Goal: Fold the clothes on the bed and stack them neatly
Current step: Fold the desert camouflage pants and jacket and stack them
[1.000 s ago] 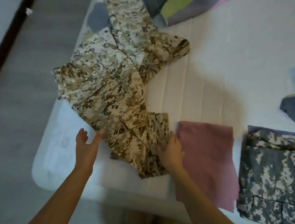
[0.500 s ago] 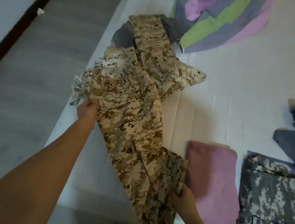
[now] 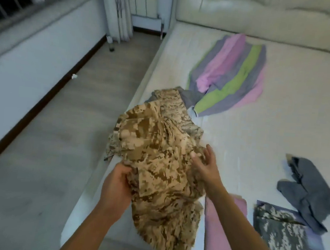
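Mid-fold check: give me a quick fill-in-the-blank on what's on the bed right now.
1. The left hand grips the ____ camouflage garment.
2. Between it and the folded grey camouflage piece lies a folded ____ cloth.
3. The striped cloth shows pink, grey and ____ bands.
Missing: tan; pink; green.

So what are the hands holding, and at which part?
The left hand grips the tan camo garment at its left edge; the right hand touches its right edge, grip unclear.
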Tool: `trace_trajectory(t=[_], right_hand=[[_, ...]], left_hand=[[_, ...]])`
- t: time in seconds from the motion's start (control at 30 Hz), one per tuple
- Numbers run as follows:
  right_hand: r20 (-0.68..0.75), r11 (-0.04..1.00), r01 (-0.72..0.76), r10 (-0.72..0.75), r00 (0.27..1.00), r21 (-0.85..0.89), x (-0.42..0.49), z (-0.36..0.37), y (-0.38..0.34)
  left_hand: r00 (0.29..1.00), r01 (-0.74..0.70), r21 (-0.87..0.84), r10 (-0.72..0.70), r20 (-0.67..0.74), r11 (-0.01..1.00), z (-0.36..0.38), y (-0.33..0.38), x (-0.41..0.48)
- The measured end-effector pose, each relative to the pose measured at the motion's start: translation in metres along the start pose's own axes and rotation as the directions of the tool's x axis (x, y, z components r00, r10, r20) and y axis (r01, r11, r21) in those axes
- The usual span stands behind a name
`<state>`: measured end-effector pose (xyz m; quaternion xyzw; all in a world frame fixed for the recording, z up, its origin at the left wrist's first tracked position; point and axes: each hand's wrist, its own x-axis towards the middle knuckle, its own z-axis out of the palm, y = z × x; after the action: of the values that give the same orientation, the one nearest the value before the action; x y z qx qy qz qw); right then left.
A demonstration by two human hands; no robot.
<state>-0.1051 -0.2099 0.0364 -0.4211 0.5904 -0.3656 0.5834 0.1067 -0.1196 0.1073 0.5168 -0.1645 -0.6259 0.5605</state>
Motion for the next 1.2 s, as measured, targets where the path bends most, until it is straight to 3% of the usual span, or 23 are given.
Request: trace_trajectory(t=[0.17,0.23,0.37,0.47,0.53,0.6,0.67,0.7,0.77,0.83,0.9,0.97,1.1,1.13,1.2], right_hand=[[0.28,0.971,-0.236,0.215,0.936,0.044,-0.024,-0.014,-0.077],[0.282,0.961,-0.264,0.234,0.93,0.075,-0.04,-0.017,-0.105],[0.064,0.92,-0.021,-0.005,0.998,0.39,-0.074,-0.045,-0.179],[0.137,0.906,0.155,-0.225,0.965,0.394,-0.113,-0.065,-0.237],[0.22,0.917,0.241,-0.319,0.922,0.317,-0.142,-0.067,-0.267],[0.22,0.918,0.293,-0.354,0.909,0.267,-0.162,-0.065,-0.289],[0.206,0.917,0.309,-0.363,0.909,0.25,-0.179,-0.063,-0.307],[0.214,0.915,0.325,-0.377,0.901,0.24,-0.187,-0.062,-0.315],[0.268,0.907,0.355,-0.409,0.872,0.228,-0.2,-0.058,-0.329],[0.339,0.89,0.38,-0.45,0.827,0.254,-0.213,-0.056,-0.341],[0.355,0.872,0.383,-0.477,0.804,0.304,-0.223,-0.059,-0.351],[0.283,0.863,0.379,-0.475,0.833,0.335,-0.228,-0.069,-0.358],[0.147,0.879,0.345,-0.408,0.901,0.33,-0.229,-0.1,-0.359],[0.123,0.883,0.356,-0.407,0.905,0.306,-0.23,-0.107,-0.357],[0.067,0.904,0.358,-0.382,0.922,0.236,-0.233,-0.12,-0.351]], left_hand=[[0.966,0.069,-0.117,-0.037,0.257,0.991,0.035,0.084,-0.056],[0.961,0.07,-0.078,-0.046,0.272,0.995,0.052,0.113,-0.058],[0.979,-0.039,0.056,0.027,0.201,0.998,0.072,0.17,-0.06],[0.99,-0.063,0.138,0.044,0.134,0.988,0.075,0.199,-0.06],[0.986,-0.148,0.203,0.129,0.102,0.968,0.079,0.209,-0.063],[0.932,-0.357,0.396,0.351,0.091,0.846,0.087,0.216,-0.074],[0.764,-0.598,0.589,0.61,0.213,0.544,0.101,0.229,-0.089],[0.674,-0.675,0.635,0.664,0.325,0.375,0.11,0.234,-0.096],[0.572,-0.741,0.668,0.581,0.579,0.064,0.134,0.242,-0.11],[0.563,-0.756,0.644,0.387,0.73,-0.117,0.158,0.247,-0.12],[0.637,-0.747,0.657,0.178,0.75,-0.101,0.176,0.257,-0.121],[0.708,-0.703,0.702,-0.015,0.707,-0.112,0.179,0.267,-0.113],[0.828,-0.56,0.767,-0.179,0.531,-0.314,0.149,0.267,-0.093],[0.842,-0.54,0.784,-0.2,0.501,-0.306,0.138,0.262,-0.089],[0.843,-0.531,0.835,-0.195,0.502,-0.143,0.117,0.254,-0.084]])
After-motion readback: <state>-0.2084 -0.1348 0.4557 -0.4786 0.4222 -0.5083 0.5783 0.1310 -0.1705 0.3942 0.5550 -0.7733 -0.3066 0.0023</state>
